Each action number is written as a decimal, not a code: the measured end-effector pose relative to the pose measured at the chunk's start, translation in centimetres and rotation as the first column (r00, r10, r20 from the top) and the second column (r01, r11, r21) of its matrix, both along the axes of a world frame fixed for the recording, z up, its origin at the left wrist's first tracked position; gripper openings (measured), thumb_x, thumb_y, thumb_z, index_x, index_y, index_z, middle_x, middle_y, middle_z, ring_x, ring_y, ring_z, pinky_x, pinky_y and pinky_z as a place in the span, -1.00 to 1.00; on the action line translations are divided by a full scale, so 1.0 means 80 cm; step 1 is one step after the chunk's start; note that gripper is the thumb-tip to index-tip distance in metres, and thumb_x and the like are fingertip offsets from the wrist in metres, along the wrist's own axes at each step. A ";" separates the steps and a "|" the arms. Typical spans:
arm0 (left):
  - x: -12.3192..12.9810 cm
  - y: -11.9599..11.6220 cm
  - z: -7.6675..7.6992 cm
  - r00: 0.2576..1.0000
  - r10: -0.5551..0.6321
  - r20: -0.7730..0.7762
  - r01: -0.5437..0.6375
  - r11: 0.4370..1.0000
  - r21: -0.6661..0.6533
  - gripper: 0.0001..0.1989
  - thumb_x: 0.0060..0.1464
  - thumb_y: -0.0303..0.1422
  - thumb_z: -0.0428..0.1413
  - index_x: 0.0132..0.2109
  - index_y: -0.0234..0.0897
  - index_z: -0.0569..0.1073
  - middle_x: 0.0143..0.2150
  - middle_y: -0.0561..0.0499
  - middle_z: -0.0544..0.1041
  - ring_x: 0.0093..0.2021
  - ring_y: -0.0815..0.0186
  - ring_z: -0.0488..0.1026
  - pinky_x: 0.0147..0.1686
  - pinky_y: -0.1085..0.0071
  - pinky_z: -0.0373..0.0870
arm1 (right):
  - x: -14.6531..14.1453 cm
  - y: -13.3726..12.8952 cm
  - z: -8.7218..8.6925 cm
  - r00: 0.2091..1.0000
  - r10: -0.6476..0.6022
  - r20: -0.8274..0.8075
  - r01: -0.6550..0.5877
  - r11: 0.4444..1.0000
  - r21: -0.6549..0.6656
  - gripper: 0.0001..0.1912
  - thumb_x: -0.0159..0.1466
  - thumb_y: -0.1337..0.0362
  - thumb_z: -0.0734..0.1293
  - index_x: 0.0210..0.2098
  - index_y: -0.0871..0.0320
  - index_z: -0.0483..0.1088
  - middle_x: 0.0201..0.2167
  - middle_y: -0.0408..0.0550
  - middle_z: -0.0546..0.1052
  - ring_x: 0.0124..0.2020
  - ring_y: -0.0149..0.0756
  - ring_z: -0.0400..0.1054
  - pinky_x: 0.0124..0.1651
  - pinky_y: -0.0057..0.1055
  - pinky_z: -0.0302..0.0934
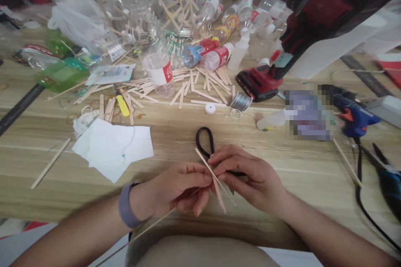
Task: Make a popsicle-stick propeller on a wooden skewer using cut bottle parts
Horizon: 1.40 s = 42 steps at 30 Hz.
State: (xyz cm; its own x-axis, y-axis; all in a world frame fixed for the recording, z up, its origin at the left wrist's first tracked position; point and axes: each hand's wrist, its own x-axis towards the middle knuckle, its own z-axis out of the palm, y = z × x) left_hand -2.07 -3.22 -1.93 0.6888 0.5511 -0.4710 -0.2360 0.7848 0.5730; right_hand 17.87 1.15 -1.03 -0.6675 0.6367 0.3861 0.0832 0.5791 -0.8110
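Note:
My left hand, with a purple band on its wrist, pinches crossed wooden craft sticks just in front of my body. My right hand meets it from the other side, thumb and fingers closed on the crossing. One craft stick slants from upper left to lower right; a second stick points down toward me. From under my left hand a long thin rod runs to the lower left. Black-handled scissors lie just behind the hands, partly hidden by my right hand.
White paper and a yellow-handled tool lie at left. Loose craft sticks and plastic bottles crowd the back. A wire spool, a red cordless drill and a blue glue gun with its cable stand at right.

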 end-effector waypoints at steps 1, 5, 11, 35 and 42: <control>0.000 0.000 -0.001 1.000 -0.007 0.014 0.007 1.000 -0.005 -0.74 0.10 -0.19 0.13 -0.32 -0.34 0.46 -0.67 0.10 0.44 -0.79 0.56 0.08 -0.76 0.56 -0.12 | 0.000 -0.001 0.000 1.000 -0.004 0.005 0.003 1.000 0.003 -0.90 0.32 0.41 0.31 -0.22 0.11 0.44 -0.21 -0.02 0.56 -0.14 -0.31 0.45 -0.08 -0.33 0.36; -0.003 0.001 0.000 0.997 -0.048 0.063 0.050 0.998 -0.034 -0.72 0.12 -0.18 0.11 -0.25 -0.34 0.50 -0.61 0.06 0.51 -0.80 0.52 0.19 -0.80 0.56 -0.06 | 0.000 -0.001 -0.002 0.999 -0.041 0.025 0.040 0.999 0.024 -0.91 0.33 0.41 0.27 -0.25 0.11 0.38 -0.21 -0.02 0.53 -0.14 -0.32 0.43 -0.08 -0.36 0.35; -0.003 0.002 0.004 0.994 -0.071 0.078 0.073 0.997 -0.021 -0.61 0.15 -0.05 0.06 -0.20 -0.32 0.49 -0.56 0.03 0.55 -0.72 0.42 0.38 -0.77 0.57 0.12 | 0.003 0.001 -0.007 0.992 -0.120 0.035 0.117 0.990 0.078 -0.94 0.36 0.34 0.23 -0.25 0.08 0.33 -0.23 -0.03 0.51 -0.12 -0.27 0.43 -0.08 -0.31 0.35; 0.004 -0.002 0.006 0.991 -0.021 -0.136 0.041 0.989 0.140 -0.61 0.24 -0.15 -0.12 -0.51 -0.21 0.21 -0.76 0.17 0.28 -0.76 0.49 0.04 -0.72 0.51 -0.06 | 0.003 0.003 -0.011 0.997 -0.074 -0.013 0.075 0.986 0.150 -0.95 0.40 0.28 0.21 -0.23 0.06 0.28 -0.28 -0.07 0.45 -0.12 -0.30 0.39 0.10 -0.23 0.25; 0.004 -0.002 0.004 0.986 0.029 -0.163 0.010 0.972 0.234 -0.53 0.11 0.10 0.05 -0.38 -0.25 0.31 -0.69 0.19 0.33 -0.72 0.50 0.11 -0.70 0.52 0.00 | 0.004 0.004 -0.013 0.997 -0.081 -0.010 0.081 0.989 0.127 -0.94 0.39 0.29 0.21 -0.23 0.08 0.30 -0.24 -0.04 0.45 -0.08 -0.28 0.38 0.01 -0.30 0.31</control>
State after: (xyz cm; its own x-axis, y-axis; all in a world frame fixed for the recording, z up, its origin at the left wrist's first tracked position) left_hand -1.74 -3.36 -1.65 0.6070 0.6650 -0.4351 -0.1299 0.6232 0.7712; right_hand 18.18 1.48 -2.09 -0.6136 0.6342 0.4705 0.1303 0.6689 -0.7318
